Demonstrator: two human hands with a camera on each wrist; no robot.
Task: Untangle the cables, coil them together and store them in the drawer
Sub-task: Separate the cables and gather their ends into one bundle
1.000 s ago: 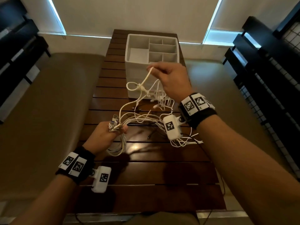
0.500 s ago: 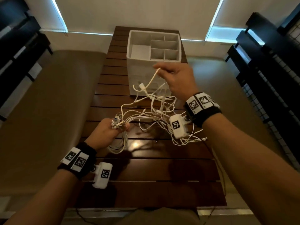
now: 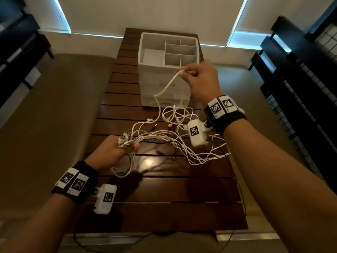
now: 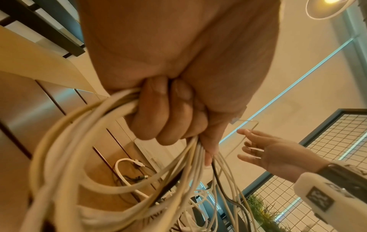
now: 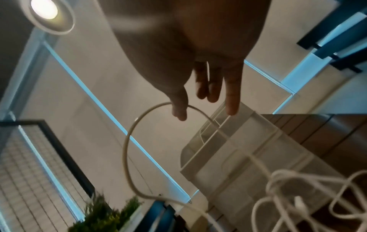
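A tangle of white cables (image 3: 175, 125) lies on the slatted wooden table (image 3: 164, 189), in front of the white drawer box (image 3: 164, 84). My left hand (image 3: 127, 147) grips a looped bundle of these cables (image 4: 79, 141), fingers (image 4: 164, 113) curled tight round it. Several connector ends (image 3: 125, 140) stick out above the fist. My right hand (image 3: 186, 73) is raised before the box and pinches a single white cable (image 3: 167, 86), which runs down into the tangle. In the right wrist view that cable (image 5: 127, 149) arcs over the thumb (image 5: 178, 109).
The box has open divided compartments (image 3: 175, 50) on top and stands at the table's far end. Beige benches (image 3: 45, 115) flank the table on both sides. Dark shelving (image 3: 300, 70) and a wire grid stand at the right. A thin black cable (image 3: 155, 127) lies among the white ones.
My right hand has drawn the single cable upward and to the right, so it hangs straighter out of the tangle. The left hand has kept its grip on the bundle.
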